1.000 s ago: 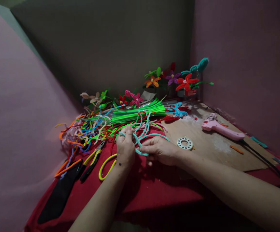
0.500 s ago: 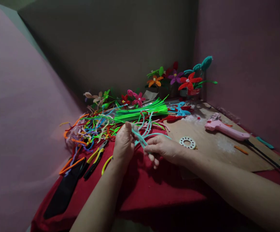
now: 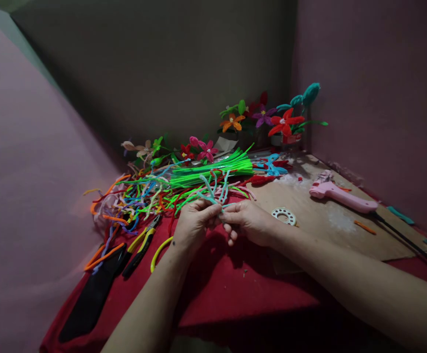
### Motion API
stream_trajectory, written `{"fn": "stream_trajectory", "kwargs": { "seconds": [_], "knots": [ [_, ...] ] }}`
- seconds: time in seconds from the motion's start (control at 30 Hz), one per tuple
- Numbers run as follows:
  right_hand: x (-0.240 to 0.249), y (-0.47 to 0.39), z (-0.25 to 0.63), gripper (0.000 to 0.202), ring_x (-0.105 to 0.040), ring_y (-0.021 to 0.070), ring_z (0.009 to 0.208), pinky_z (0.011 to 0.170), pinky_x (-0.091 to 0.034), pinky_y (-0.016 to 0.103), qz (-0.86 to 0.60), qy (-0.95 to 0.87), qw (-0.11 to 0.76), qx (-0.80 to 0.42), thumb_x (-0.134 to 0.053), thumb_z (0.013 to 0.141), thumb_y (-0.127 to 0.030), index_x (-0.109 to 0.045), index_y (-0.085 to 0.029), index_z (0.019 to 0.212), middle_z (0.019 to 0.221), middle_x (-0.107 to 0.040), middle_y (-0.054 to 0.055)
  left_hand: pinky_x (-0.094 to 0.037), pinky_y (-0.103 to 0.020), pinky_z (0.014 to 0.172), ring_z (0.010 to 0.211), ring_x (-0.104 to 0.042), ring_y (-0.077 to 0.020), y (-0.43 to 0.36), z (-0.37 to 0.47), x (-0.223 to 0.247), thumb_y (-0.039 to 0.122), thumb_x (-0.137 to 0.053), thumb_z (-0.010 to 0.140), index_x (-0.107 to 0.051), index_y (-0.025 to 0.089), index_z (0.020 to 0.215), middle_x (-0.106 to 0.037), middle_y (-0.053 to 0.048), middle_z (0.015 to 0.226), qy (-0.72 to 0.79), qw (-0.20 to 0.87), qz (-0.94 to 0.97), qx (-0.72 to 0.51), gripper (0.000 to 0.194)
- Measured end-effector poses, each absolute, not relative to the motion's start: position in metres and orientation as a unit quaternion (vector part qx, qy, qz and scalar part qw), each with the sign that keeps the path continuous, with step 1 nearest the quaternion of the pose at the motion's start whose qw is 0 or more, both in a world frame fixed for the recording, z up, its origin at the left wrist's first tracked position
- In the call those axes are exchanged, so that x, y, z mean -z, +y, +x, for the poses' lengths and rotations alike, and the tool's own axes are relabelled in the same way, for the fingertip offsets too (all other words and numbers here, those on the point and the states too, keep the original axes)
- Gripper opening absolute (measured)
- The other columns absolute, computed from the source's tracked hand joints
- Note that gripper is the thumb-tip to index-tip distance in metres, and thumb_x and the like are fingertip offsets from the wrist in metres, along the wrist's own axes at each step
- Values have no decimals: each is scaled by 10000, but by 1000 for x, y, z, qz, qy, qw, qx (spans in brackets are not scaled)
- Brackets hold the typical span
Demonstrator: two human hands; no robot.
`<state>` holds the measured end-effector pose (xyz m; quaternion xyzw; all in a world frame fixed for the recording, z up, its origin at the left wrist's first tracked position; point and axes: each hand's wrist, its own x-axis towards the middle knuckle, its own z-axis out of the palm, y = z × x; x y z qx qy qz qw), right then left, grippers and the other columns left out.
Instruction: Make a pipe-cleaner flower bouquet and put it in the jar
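Observation:
Several pale aqua pipe cleaners (image 3: 210,191) fan upward from between my two hands, over the front of the table. My left hand (image 3: 195,218) pinches them with thumb and fingers. From the other side, my right hand (image 3: 248,221) grips them too, its fingertips meeting the left thumb. The lower ends are hidden in the fingers. Just behind lies a bundle of bright green pipe cleaners (image 3: 213,169), with pink and red ones around it.
Left of my hands are yellow-and-black pliers (image 3: 142,245), a black phone (image 3: 92,299) and a tangle of coloured pipe cleaners (image 3: 125,208). On the right, a pink glue gun (image 3: 342,196) and a white ring with holes (image 3: 284,216) lie on a board (image 3: 320,240). Pipe-cleaner flowers (image 3: 283,122) stand behind.
My left hand has turned over and come down to meet the right one. The aqua stems, earlier stretched between the hands, now splay upward. The view has shifted slightly.

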<state>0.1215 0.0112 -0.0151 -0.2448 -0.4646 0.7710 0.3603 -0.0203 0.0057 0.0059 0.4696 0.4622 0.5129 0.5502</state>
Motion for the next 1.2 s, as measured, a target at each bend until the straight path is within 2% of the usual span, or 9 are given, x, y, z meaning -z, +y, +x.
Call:
{"fn": "stream_trajectory", "kwargs": {
  "seconds": [0.27, 0.37, 0.47, 0.6, 0.8, 0.93, 1.07, 1.13, 1.2],
  "knots": [
    [23, 14, 121, 175, -493, 69, 362, 416, -490, 218, -238, -455, 354, -781, -695, 651, -237, -601, -91, 625, 486, -544, -18, -366, -180, 431, 412, -441, -51, 0, -17, -6, 259, -744, 592, -560, 125, 583, -502, 40, 467, 481, 492, 477, -547, 228],
    [21, 14, 123, 182, -536, 93, 406, 476, -513, 262, -218, -441, 352, -797, -632, 727, -257, -603, -88, 666, 547, -587, 11, -356, -165, 413, 392, -419, -38, 0, -19, -7, 274, -739, 605, -539, 129, 579, -477, 52, 459, 484, 498, 466, -549, 249],
    [18, 13, 125, 247, -598, 133, 497, 564, -522, 312, -190, -367, 314, -855, -458, 848, -263, -602, -88, 750, 638, -643, 64, -419, -179, 456, 413, -456, -46, 1, -21, -9, 260, -741, 603, -506, 136, 573, -480, 58, 478, 469, 517, 442, -563, 268],
    [17, 12, 125, 191, -580, 115, 488, 560, -494, 270, -199, -293, 300, -886, -425, 833, -147, -589, -102, 745, 609, -645, 56, -466, -205, 517, 489, -539, -78, 1, -20, -10, 244, -746, 594, -530, 137, 621, -536, 39, 541, 461, 543, 429, -556, 242],
    [16, 10, 120, 120, -488, 68, 426, 512, -474, 240, -230, -263, 361, -864, -514, 724, -42, -578, -97, 638, 521, -578, 7, -277, -139, 368, 369, -350, -17, -1, -15, -13, 253, -741, 592, -491, 139, 561, -408, 83, 435, 484, 509, 445, -555, 277],
    [18, 10, 117, 46, -469, 67, 421, 517, -480, 267, -265, -338, 400, -809, -635, 638, -107, -610, -86, 605, 532, -574, 7, -321, -168, 402, 412, -407, -44, -3, -12, -10, 285, -712, 622, -544, 139, 589, -482, 55, 479, 525, 394, 501, -564, 226],
    [20, 9, 116, 144, -472, 82, 407, 469, -411, 246, -319, -495, 431, -684, -646, 640, -203, -593, -106, 547, 492, -533, -12, -368, -183, 458, 469, -453, -64, -5, -10, -5, 302, -684, 655, -579, 141, 609, -532, 36, 521, 554, 240, 566, -562, 198],
    [19, 7, 116, 211, -458, 86, 411, 458, -357, 236, -353, -577, 420, -605, -586, 706, -234, -559, -124, 527, 465, -501, -19, -357, -181, 444, 453, -442, -62, -5, -9, -5, 307, -689, 648, -558, 141, 586, -518, 41, 499, 562, 239, 557, -563, 221],
    [17, 4, 116, 269, -436, 86, 448, 484, -324, 234, -374, -660, 412, -505, -525, 766, -237, -519, -139, 516, 469, -479, -19, -313, -175, 399, 405, -400, -50, -4, -8, -7, 316, -703, 628, -515, 146, 561, -473, 57, 454, 559, 305, 516, -572, 262]
  ]
}}
